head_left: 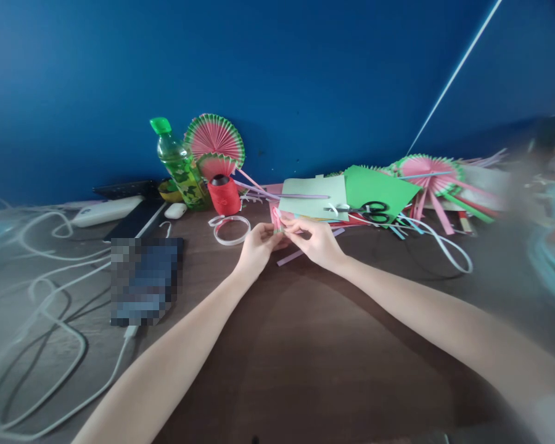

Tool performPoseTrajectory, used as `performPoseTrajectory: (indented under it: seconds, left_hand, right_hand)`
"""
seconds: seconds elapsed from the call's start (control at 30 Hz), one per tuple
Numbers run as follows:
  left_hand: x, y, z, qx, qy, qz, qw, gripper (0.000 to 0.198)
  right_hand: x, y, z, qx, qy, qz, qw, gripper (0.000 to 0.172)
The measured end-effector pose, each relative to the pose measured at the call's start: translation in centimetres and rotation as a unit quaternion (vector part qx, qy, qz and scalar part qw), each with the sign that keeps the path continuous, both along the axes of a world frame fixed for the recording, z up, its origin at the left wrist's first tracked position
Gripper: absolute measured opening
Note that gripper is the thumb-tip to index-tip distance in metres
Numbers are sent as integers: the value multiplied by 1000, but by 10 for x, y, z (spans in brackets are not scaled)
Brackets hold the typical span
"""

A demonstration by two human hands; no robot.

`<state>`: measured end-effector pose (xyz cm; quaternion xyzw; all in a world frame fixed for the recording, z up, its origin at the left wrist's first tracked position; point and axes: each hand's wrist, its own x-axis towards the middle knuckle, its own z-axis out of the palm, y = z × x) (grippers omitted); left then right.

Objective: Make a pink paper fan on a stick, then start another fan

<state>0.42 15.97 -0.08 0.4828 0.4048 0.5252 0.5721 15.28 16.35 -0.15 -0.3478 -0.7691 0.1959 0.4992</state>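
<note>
Slanting inward from the near side of the desk [300, 345], the arms [198, 327] bring both hands together past its middle, toward the far edge. The left hand [258, 245], knuckles raised, pinches the folded paper [277, 218]; the right hand [318, 242], palm down, meets it from the right with thumb and fingers closed on its lower end. The paper stands narrow and creased between them, pink with some green; whether it touches the desk I cannot tell.

Dull dark brown, the desk carries pleated paper fans [214, 137] with pink faces and jagged green rims along its far edge. A thin pale ring [229, 241] lies left of the hands. Black-handled scissors [365, 212] rest across smooth green card [379, 190]. The clear plastic bottle [185, 172] leans at far left.
</note>
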Motion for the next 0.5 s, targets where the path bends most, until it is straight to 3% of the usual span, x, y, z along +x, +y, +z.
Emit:
performPoseTrajectory:
  seconds: [0.2, 0.5]
  left_hand:
    - [1, -1, 1, -9, 5, -2, 1000, 20]
    - [1, -1, 3, -6, 11, 6, 1000, 18]
  right_hand:
    - [1, 2, 0, 47, -18, -11, 999, 14]
    - [0, 1, 0, 15, 2, 1, 1000, 8]
